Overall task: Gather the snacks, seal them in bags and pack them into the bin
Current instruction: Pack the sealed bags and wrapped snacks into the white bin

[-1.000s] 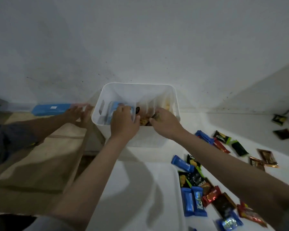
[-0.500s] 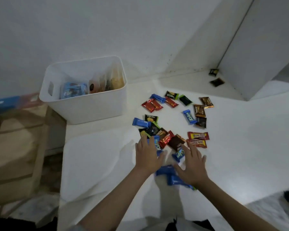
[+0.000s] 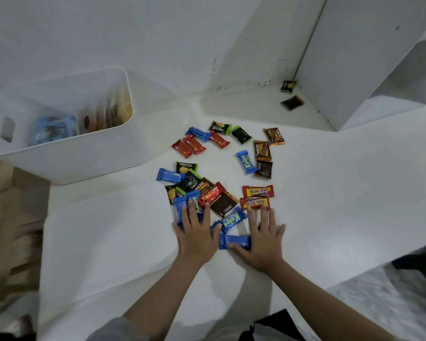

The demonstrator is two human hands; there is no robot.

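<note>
Several small wrapped snacks [image 3: 217, 190] in blue, red, black and brown lie scattered on the white counter [image 3: 342, 193]. My left hand [image 3: 196, 236] lies flat with straight fingers on blue wrappers at the pile's near left. My right hand [image 3: 262, 239] lies flat beside it, fingertips touching a red beng-beng bar [image 3: 253, 203] and thumb against a blue bar [image 3: 235, 241]. The white bin [image 3: 69, 158] stands at the far left with filled clear bags [image 3: 57, 127] upright inside.
Two more snack packets [image 3: 290, 94] lie in the far corner by a white cabinet panel [image 3: 349, 70]. A wooden surface [image 3: 8, 217] sits lower at the left, past the counter's edge.
One second ago both hands were inside the bin. They came back to the snack pile, and since half a second ago they have spread flat on the nearest wrappers.
</note>
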